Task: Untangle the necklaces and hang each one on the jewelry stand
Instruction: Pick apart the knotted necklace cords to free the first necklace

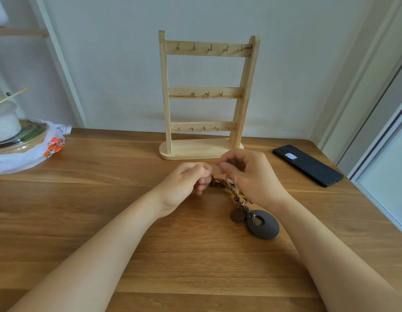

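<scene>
Untangling step: my left hand (186, 180) and right hand (249, 174) pinch a thin chain (215, 167) between their fingers (225, 168); next I tease it free of the braided necklace (227, 190), with the stand (206, 93) at twelve o'clock.

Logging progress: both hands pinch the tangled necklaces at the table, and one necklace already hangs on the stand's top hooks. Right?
No. In the head view every hook on the stand is bare. The left hand and right hand do pinch the necklaces.

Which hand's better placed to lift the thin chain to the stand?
Probably right: the right hand pinches the thin chain directly before the jewelry stand; the left hand also holds the braided necklace.
</scene>
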The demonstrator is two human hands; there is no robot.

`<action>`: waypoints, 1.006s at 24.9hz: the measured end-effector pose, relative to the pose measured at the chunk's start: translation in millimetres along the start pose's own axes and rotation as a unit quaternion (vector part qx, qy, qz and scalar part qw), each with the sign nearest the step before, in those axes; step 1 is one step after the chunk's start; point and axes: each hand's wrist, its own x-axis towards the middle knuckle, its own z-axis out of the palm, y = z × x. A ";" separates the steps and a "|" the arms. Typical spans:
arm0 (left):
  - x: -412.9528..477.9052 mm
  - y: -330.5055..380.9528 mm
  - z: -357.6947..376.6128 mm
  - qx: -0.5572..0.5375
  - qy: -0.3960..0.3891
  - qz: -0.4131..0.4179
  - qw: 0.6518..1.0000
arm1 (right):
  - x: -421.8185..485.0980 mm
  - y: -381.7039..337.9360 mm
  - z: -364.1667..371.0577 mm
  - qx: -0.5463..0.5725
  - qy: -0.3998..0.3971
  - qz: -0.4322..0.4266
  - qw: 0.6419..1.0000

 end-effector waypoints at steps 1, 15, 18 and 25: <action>0.1 0.8 -1.7 -0.027 -0.022 -0.008 0.999 | 1.3 0.8 -3.1 -0.015 0.017 -0.003 1.000; -4.7 -0.1 -5.4 0.120 0.324 0.197 0.918 | 1.0 5.9 -5.8 -0.033 0.045 0.007 0.998; -5.0 0.2 5.2 0.170 0.250 0.202 0.931 | -1.1 3.7 -1.1 -0.037 0.039 -0.014 0.998; 0.5 0.7 6.2 0.064 0.226 0.088 0.968 | -4.1 -0.2 4.2 -0.041 0.032 -0.061 0.997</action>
